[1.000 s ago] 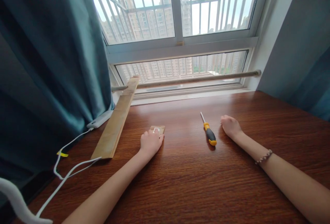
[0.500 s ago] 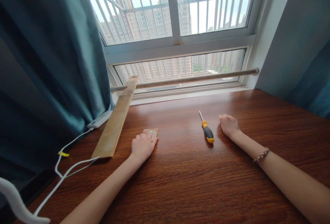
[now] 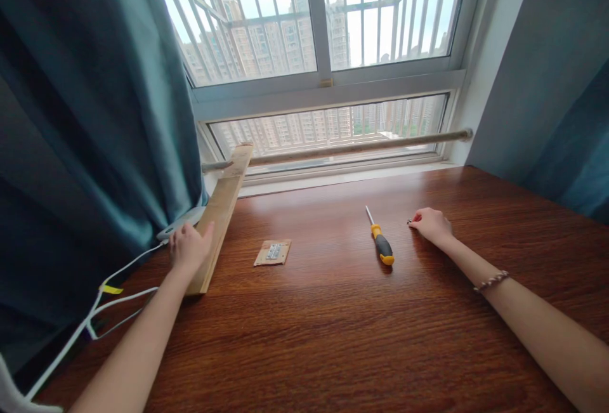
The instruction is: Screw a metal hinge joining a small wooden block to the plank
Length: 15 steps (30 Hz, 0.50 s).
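Observation:
My left hand (image 3: 189, 247) lies on the near part of a long wooden plank (image 3: 223, 200), thumb on its top face and fingers curled at its left edge. The plank leans from the table up to the window rail. To its right a small brown packet (image 3: 273, 252) holding a metal hinge lies flat on the table. A screwdriver (image 3: 381, 245) with a black and yellow handle lies further right, tip pointing away from me. Just right of it my right hand (image 3: 432, 223) rests on the table, fingertips pinched on a tiny dark thing too small to name.
The brown wooden table (image 3: 333, 337) runs up to a window sill with a horizontal rod (image 3: 361, 145). A teal curtain (image 3: 85, 134) hangs at the left, with a white adapter (image 3: 183, 219) and white cables (image 3: 118, 302) at its foot. Another curtain hangs at the far right.
My left hand left the small packet and moved left onto the plank. My right hand went from a loose fist to a pinch at the fingertips. The screwdriver stayed put.

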Available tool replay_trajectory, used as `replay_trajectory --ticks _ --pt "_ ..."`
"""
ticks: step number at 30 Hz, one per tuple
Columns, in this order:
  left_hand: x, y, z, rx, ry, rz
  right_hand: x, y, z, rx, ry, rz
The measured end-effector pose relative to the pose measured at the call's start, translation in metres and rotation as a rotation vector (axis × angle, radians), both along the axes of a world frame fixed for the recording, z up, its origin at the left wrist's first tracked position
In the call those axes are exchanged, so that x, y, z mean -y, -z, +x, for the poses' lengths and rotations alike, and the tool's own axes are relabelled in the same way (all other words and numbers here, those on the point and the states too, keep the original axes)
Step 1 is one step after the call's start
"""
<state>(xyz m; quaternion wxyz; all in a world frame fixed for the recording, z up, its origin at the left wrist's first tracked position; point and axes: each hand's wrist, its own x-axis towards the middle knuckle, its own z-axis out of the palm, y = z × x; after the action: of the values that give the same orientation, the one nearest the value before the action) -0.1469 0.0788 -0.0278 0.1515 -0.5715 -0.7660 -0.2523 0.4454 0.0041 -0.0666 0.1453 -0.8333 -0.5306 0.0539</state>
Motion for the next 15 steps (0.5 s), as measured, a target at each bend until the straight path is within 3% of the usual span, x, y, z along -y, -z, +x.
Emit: replay_trajectory --ticks 3,7,10,13,15 --pt "-0.008 0.003 -0.03 0.211 -0.191 -0.215 0.001 -0.003 0.001 -0.034 0.006 0.001" --pt "-0.016 0.012 -0.055 0.366 -0.269 -0.261 0.011 -0.02 -0.03 0.178 -0.081 0.198" --pt "-0.026 0.02 -0.067 0.477 -0.31 -0.189 0.021 -0.034 -0.091 0.082 -0.368 0.418" --pt "-0.033 0.026 -0.07 0.523 -0.302 -0.143 0.026 -0.04 -0.17 -0.292 -0.715 0.393" --pt "-0.032 0.026 -0.067 0.534 -0.306 -0.139 0.024 -0.039 -0.225 -0.465 -0.821 0.327"
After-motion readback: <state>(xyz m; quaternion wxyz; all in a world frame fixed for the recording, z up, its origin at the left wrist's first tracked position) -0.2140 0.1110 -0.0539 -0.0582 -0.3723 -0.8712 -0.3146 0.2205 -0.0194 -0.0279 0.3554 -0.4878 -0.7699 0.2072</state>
